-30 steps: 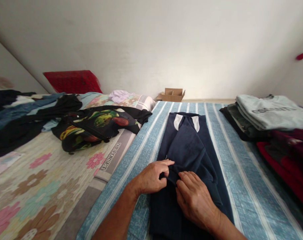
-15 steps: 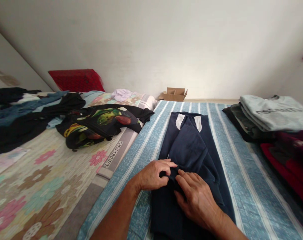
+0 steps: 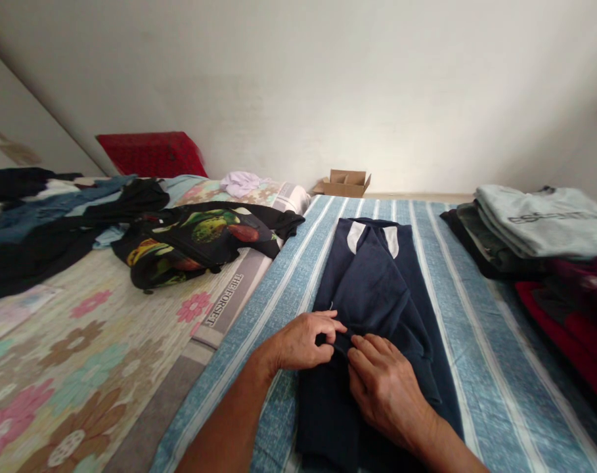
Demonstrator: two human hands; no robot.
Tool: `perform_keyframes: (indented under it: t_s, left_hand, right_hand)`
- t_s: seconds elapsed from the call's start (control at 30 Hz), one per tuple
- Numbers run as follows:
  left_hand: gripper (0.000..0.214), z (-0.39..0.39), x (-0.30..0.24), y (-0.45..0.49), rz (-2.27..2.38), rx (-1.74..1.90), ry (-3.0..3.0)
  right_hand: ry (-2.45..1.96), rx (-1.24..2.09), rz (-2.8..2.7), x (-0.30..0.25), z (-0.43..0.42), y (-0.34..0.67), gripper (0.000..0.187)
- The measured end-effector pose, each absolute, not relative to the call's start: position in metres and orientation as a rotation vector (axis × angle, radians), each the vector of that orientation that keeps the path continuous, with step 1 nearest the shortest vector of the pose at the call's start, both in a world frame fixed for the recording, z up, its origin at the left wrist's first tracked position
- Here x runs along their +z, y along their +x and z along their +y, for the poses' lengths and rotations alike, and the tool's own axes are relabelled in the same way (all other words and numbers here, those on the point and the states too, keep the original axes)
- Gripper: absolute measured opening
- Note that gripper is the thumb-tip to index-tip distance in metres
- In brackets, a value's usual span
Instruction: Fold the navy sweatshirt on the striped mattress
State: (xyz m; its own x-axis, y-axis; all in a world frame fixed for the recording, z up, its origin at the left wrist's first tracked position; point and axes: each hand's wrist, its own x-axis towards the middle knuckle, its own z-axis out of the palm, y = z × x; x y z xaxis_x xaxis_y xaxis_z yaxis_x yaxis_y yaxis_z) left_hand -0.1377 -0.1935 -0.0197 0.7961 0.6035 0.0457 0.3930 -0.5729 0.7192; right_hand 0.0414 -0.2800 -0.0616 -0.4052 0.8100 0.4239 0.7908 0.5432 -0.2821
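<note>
A navy fleece garment (image 3: 372, 289) lies lengthwise on a blue-striped bedsheet (image 3: 495, 368), with white panels at its far end and a sleeve folded across its middle. My left hand (image 3: 303, 341) and my right hand (image 3: 384, 387) meet near the garment's centre. Their fingers pinch a thick fold of the navy fabric between them. The fingertips of my left hand are partly tucked under that fold. The near end of the garment runs out of view at the bottom.
Folded shirts (image 3: 539, 230) are stacked at the right, over red and maroon clothes (image 3: 569, 322). Left of the sheet, a black printed garment (image 3: 204, 236) and dark clothes lie on a floral mattress (image 3: 81, 368). A cardboard box (image 3: 344, 184) and red cushion (image 3: 153, 154) stand beyond.
The view has drifted slightly, shifting the room to the right in the picture. Both hands stay on the same fold, with only small finger shifts.
</note>
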Motion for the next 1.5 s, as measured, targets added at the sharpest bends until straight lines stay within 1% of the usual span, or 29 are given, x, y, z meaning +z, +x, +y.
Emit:
perform_keyframes:
  t_s: [0.17, 0.3, 0.43, 0.53, 0.6, 0.87, 1.03, 1.17, 1.2, 1.3, 1.33, 1.5]
  left_hand:
    - [0.008, -0.193, -0.018, -0.137, 0.789, 0.312, 2.245]
    - [0.021, -0.193, -0.021, -0.135, 0.890, 0.280, 2.214]
    - [0.022, -0.193, -0.025, -0.135, 0.909, 0.256, 2.184]
    - [0.038, -0.192, -0.027, -0.136, 0.918, 0.223, 2.163]
    - [0.045, -0.191, -0.028, -0.137, 0.923, 0.199, 2.159]
    - [0.054, -0.188, -0.030, -0.137, 0.818, 0.188, 2.268]
    - [0.050, -0.189, -0.029, -0.136, 0.707, 0.199, 2.378]
    - [0.049, -0.195, -0.028, -0.134, 0.766, 0.164, 2.495]
    - [0.045, -0.198, -0.027, -0.132, 0.811, 0.147, 2.529]
    - [0.022, -0.209, -0.024, -0.121, 1.011, 0.098, 2.634]
    - [0.018, -0.212, -0.024, -0.116, 1.074, 0.093, 2.672]
    - [0.019, -0.225, -0.038, -0.099, 1.203, 0.200, 2.827]
  right_hand:
    - [-1.308, 0.077, -2.280, -0.057, -0.282, 0.041, 0.012]
    - [-1.297, 0.092, -2.286, -0.054, -0.283, 0.042, 0.008]
    - [-1.304, 0.109, -2.256, -0.055, -0.282, 0.041, 0.010]
    - [-1.289, 0.089, -2.223, -0.057, -0.281, 0.040, 0.014]
    - [-1.281, 0.082, -2.204, -0.058, -0.280, 0.040, 0.015]
    - [-1.328, 0.127, -2.189, -0.059, -0.280, 0.041, 0.016]
    - [-1.343, 0.143, -2.176, -0.059, -0.280, 0.041, 0.013]
    - [-1.329, 0.147, -2.172, -0.062, -0.280, 0.041, 0.014]
    - [-1.325, 0.149, -2.172, -0.063, -0.280, 0.041, 0.014]
    - [-1.326, 0.156, -2.177, -0.067, -0.279, 0.040, 0.014]
    - [-1.328, 0.155, -2.181, -0.068, -0.279, 0.040, 0.014]
    - [-1.323, 0.198, -2.184, -0.068, -0.279, 0.041, 0.014]
